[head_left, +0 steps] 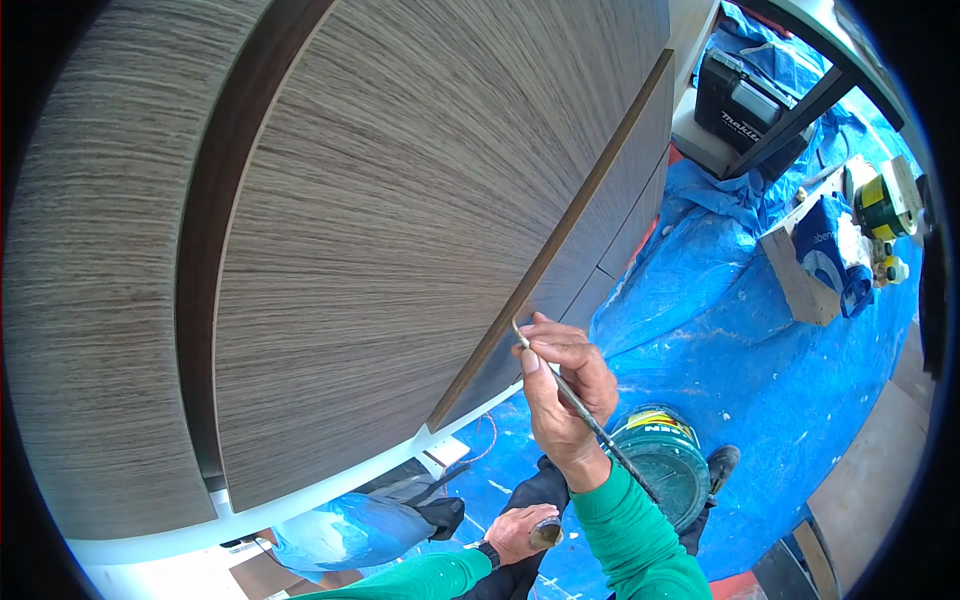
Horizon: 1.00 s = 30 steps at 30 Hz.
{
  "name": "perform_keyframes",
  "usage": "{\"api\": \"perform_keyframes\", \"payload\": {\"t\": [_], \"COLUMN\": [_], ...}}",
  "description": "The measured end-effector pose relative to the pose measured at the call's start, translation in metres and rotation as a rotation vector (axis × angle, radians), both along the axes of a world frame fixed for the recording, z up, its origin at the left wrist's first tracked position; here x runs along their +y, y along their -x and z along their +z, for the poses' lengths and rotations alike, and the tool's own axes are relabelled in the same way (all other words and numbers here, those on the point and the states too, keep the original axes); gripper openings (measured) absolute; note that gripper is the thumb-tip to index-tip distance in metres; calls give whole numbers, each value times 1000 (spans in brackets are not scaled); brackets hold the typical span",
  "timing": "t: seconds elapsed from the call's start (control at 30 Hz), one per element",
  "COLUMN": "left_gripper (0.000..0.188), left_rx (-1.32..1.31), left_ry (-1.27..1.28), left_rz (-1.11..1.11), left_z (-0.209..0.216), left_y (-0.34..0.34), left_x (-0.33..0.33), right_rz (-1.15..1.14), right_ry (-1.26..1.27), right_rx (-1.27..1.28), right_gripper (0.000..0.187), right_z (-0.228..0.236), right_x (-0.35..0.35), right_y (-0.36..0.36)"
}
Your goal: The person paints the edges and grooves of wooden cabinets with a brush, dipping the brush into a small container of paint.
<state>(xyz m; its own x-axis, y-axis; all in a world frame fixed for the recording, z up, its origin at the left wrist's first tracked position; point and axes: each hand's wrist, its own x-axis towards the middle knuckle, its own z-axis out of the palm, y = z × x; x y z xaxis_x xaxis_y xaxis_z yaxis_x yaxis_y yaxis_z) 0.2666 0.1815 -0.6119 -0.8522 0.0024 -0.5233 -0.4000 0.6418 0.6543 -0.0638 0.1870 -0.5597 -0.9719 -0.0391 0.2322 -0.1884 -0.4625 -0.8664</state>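
Observation:
My right hand (568, 395) pinches a thin paintbrush (610, 447) between thumb and fingers, its long handle slanting down to the right. The bent bristle tip is at the narrow brown edge strip (565, 232) of a wood-grain panel (420, 240); whether it touches cannot be made out. Lower down, near my leg, my left hand (512, 532) is closed around a small round cup (546, 533) with a brownish inside. Its exact contents are not clear.
A green bucket (662, 470) stands beside my feet on blue sheeting (760, 390). A black toolbox (750, 112), a wooden board (800, 285), a blue bag (835, 250) and a green tub (885, 207) are at right. A dark groove (225, 200) divides the panels.

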Motion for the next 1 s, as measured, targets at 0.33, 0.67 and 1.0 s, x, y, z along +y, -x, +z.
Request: {"api": "perform_keyframes", "payload": {"t": [0.33,0.67,1.0], "left_gripper": [59,58,60], "left_rx": [-9,-40,-42], "left_ry": [-7,-30,-27], "left_rz": [5,21,9], "left_z": [-6,-5,0], "left_y": [-5,-3,5], "left_x": [1,1,0], "right_rz": [-66,-73,-22], "right_ry": [108,73,58], "right_rx": [-47,-57,-16], "right_gripper": [17,18,16], "right_z": [-2,-3,0], "right_x": [-3,-5,3], "right_y": [17,21,17]}}
